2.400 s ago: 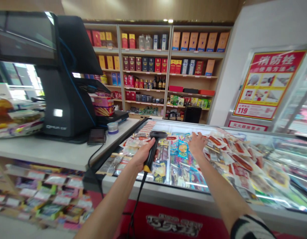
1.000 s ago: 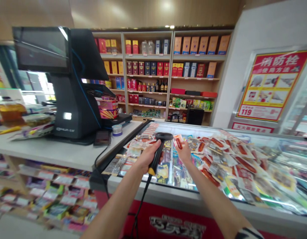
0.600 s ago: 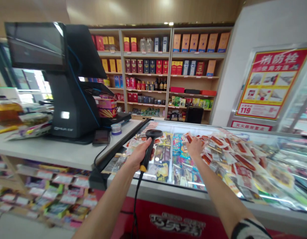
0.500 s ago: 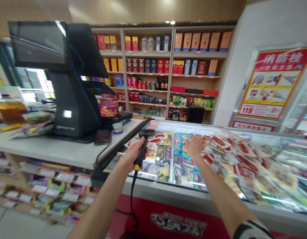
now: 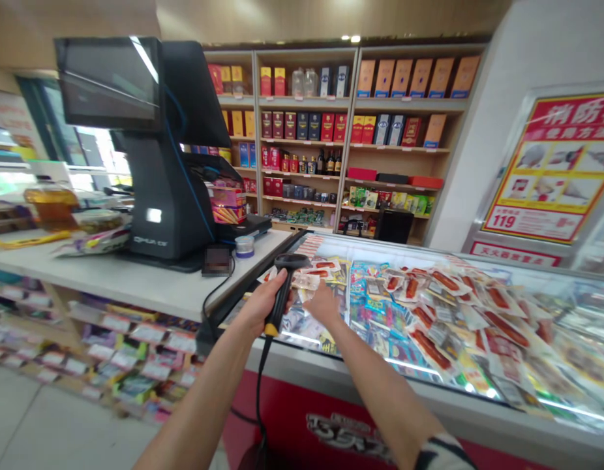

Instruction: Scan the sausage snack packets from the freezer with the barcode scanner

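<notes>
A black handheld barcode scanner [image 5: 282,290] with a yellow base and a cable is gripped in my left hand [image 5: 263,301], its head up. Just right of it, my right hand [image 5: 325,303] reaches over the left section of the glass-sided display case [image 5: 312,362]. Its thumb and fingers look apart, though they are a little blurred. They are at a pale snack packet [image 5: 306,281]; whether they touch it I cannot tell. Packed sausages [image 5: 432,349] lie heaped in the case to the right. Blue snack packets [image 5: 375,307] lie in the section between.
At left, a counter [image 5: 184,287] carries a cash register [image 5: 169,163], a small tub [image 5: 244,247] and a bottle of amber liquid [image 5: 50,202]. Below it are shelves of small goods [image 5: 140,352]. The scanner's cable [image 5: 260,385] hangs in front of the case. Shelves of boxes [image 5: 306,126] stand behind.
My right hand has moved left from the blue packets to the pale packet beside the scanner. My left hand still holds the scanner. The view has turned slightly left.
</notes>
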`<state>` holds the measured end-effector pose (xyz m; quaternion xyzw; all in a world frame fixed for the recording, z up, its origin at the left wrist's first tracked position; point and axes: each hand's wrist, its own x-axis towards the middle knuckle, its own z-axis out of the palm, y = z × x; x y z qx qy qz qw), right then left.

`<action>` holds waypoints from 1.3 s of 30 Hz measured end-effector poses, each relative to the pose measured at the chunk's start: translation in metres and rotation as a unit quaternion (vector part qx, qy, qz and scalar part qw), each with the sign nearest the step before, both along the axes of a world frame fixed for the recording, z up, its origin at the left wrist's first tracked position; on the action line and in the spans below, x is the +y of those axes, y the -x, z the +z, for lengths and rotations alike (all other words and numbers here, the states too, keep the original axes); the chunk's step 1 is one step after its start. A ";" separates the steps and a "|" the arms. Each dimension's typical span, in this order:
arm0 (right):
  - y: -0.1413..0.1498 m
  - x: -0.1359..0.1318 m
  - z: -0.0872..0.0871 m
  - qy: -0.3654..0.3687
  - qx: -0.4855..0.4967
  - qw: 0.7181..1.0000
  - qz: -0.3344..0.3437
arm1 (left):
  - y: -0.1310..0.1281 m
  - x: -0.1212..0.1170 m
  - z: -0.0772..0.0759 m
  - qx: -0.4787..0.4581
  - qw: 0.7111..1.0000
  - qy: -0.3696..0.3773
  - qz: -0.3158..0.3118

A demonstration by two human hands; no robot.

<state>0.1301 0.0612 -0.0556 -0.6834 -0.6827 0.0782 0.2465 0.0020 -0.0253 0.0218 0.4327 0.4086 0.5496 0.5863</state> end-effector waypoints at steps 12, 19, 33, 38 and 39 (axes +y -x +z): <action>-0.110 0.008 -0.006 -0.128 0.098 0.985 -0.060 | -0.037 0.002 0.000 0.006 0.997 -0.005 -0.071; -0.117 0.005 0.014 0.019 -0.054 0.998 -0.017 | -0.049 0.003 0.002 0.027 0.996 -0.006 -0.090; -0.115 0.020 0.029 0.043 -0.214 0.961 0.169 | -0.049 0.006 0.004 0.031 0.996 -0.003 -0.083; -0.108 0.019 0.013 -0.010 -0.185 0.979 0.090 | -0.051 0.006 0.003 0.040 0.995 -0.003 -0.091; -0.107 0.019 0.008 -0.023 -0.171 0.982 0.082 | -0.051 0.006 0.003 0.040 0.995 -0.001 -0.092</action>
